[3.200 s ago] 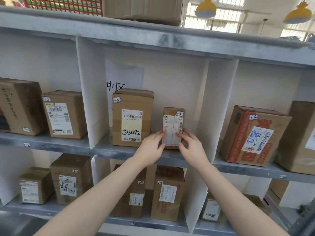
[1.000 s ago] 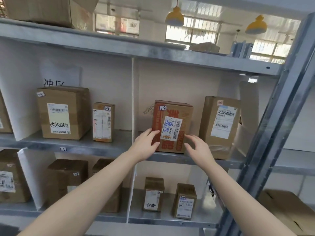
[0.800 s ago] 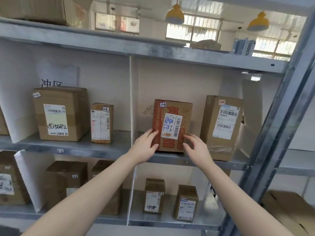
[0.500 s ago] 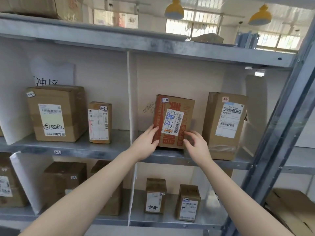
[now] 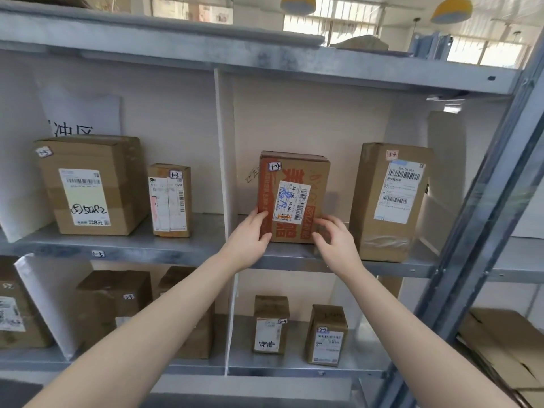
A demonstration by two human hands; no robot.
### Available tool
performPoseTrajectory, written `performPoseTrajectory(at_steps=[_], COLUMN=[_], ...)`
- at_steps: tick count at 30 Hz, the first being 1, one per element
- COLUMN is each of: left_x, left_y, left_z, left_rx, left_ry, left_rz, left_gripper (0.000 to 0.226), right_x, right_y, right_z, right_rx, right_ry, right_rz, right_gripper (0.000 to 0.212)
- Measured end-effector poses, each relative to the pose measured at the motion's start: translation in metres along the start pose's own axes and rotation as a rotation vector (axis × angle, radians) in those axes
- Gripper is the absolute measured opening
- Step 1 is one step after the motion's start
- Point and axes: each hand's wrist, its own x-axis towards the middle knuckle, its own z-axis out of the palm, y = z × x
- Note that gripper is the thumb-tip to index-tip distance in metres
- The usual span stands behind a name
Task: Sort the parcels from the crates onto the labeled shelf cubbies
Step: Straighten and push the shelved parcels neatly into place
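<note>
A brown parcel with red print (image 5: 294, 172) and a hand-written "1-4" tag stands upright on the grey shelf (image 5: 176, 254), in the cubby right of the white divider (image 5: 222, 142). My left hand (image 5: 250, 240) grips its lower left corner, thumb on the front face. My right hand (image 5: 335, 242) has its fingers curled round the lower right corner. A taller brown parcel (image 5: 391, 201), also tagged "1-4", stands just to the right in the same cubby.
The cubby marked 1-3 on the left holds a large box (image 5: 91, 184) and a slim box (image 5: 170, 201). Two small parcels (image 5: 270, 325) (image 5: 326, 334) sit in the cubby below. A slanted steel upright (image 5: 485, 201) bounds the right; flattened cardboard (image 5: 506, 343) lies beyond it.
My hands left the slim 1-3 box and moved right to the red-printed 1-4 parcel. Over the last second they closed on its lower corners and straightened it a little.
</note>
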Motion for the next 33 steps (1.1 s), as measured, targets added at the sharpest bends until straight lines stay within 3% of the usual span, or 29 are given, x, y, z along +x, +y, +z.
performPoseTrajectory(at_steps=[7, 17, 23, 30, 33], left_x=[-0.017, -0.007, 0.004, 0.005, 0.006], left_y=[0.016, 0.100, 0.145, 0.167, 0.170], left_z=[0.002, 0.053, 0.093, 0.120, 0.123], left_rx=[0.094, 0.093, 0.033, -0.061, -0.098], left_ry=[0.176, 0.098, 0.054, 0.013, -0.019], left_rz=[0.047, 0.276, 0.223, 0.051, -0.007], left_gripper=[0.050, 0.043, 0.046, 0.049, 0.049], right_x=[-0.015, -0.043, -0.037, -0.025, -0.022], right_y=[0.011, 0.059, 0.117, 0.151, 0.150], right_z=[-0.014, -0.083, -0.145, -0.163, -0.157], right_rx=[-0.013, -0.063, -0.040, 0.092, 0.103], right_ry=[0.034, 0.152, 0.277, 0.076, -0.008], right_rz=[-0.063, -0.263, -0.273, -0.112, -0.123], right_gripper=[0.040, 0.025, 0.022, 0.034, 0.038])
